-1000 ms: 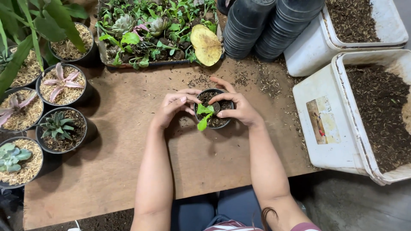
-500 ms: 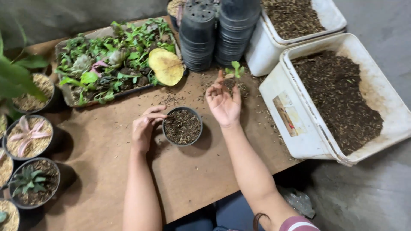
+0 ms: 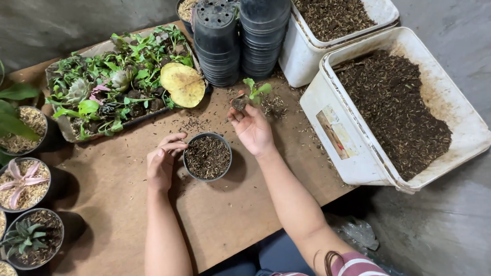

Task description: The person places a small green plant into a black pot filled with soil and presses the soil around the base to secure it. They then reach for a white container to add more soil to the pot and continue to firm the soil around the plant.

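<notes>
A small black pot (image 3: pixel 207 156) filled with dark potting mix sits on the brown board (image 3: pixel 230 214). My left hand (image 3: pixel 162 162) rests against the pot's left rim, fingertips touching the mix. My right hand (image 3: pixel 251 128) is raised behind the pot, palm up, pinching a small green seedling (image 3: pixel 254 92) with a clump of soil at its roots between thumb and fingers.
A tray of mixed green plants with a yellow leaf (image 3: pixel 120 82) lies behind the pot. Two stacks of black pots (image 3: pixel 240 36) stand at the back. Two white bins of soil (image 3: pixel 394 102) sit right. Potted succulents (image 3: pixel 25 179) line the left edge.
One second ago both hands cupped the seedling in the pot. Since then my right hand has lifted the seedling out and away to the back right; my left hand stays at the pot.
</notes>
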